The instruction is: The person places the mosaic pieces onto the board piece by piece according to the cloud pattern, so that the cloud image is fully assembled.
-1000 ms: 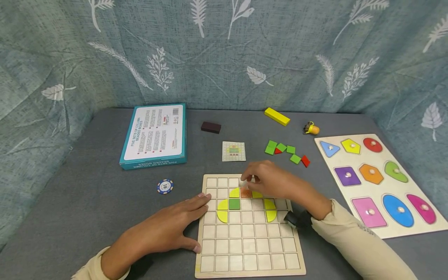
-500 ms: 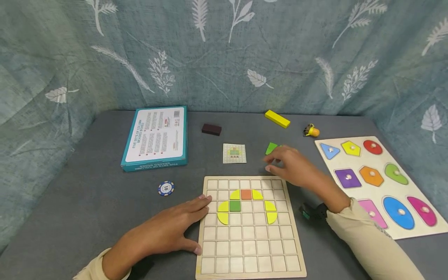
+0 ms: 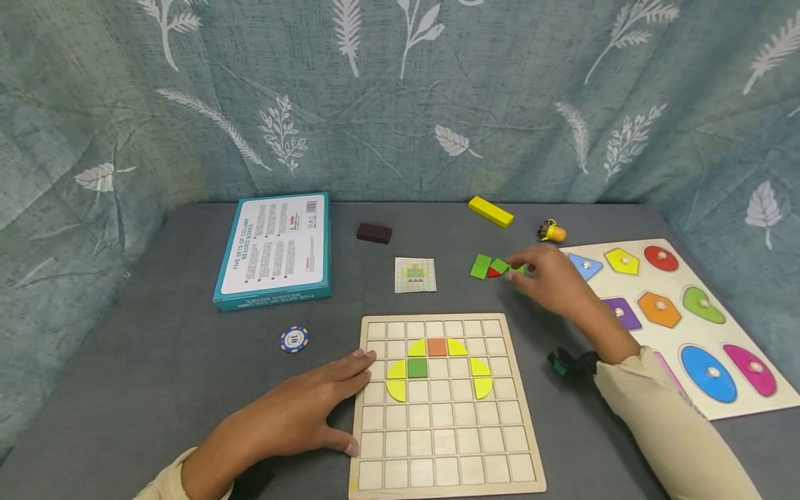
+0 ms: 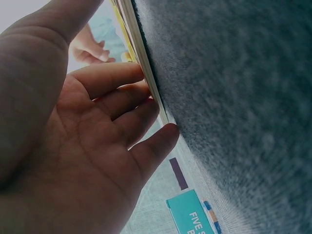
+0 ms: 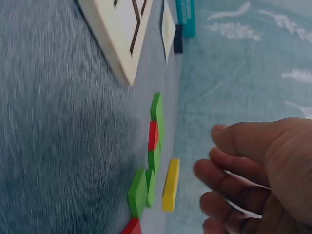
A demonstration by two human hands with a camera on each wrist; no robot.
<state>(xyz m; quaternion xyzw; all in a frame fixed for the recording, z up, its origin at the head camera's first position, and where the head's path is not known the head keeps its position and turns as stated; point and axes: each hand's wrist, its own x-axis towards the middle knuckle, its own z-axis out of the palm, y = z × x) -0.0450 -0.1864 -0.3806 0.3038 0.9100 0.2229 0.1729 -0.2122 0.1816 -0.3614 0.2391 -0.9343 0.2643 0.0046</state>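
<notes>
My left hand rests with extended fingertips and thumb against the left edge of the wooden grid board. In the left wrist view, its fingers lie along the board's side. On the board sit yellow quarter-circle tiles, a green square tile and an orange square tile. Behind the board, my right hand hovers over loose green tiles and a red tile, partly hiding them. The right wrist view shows its fingers loosely bent, apart from the green tile, holding nothing.
A printed pattern card lies behind the board. Around it are a dark block, yellow block, small orange-and-yellow toy, poker chip and teal box. A shape-knob puzzle lies right, under my right forearm.
My right hand has moved from the board's far rows rightward and away to the loose tiles, uncovering the orange tile and the quarter-circle beside it. My left hand stays at the board's edge.
</notes>
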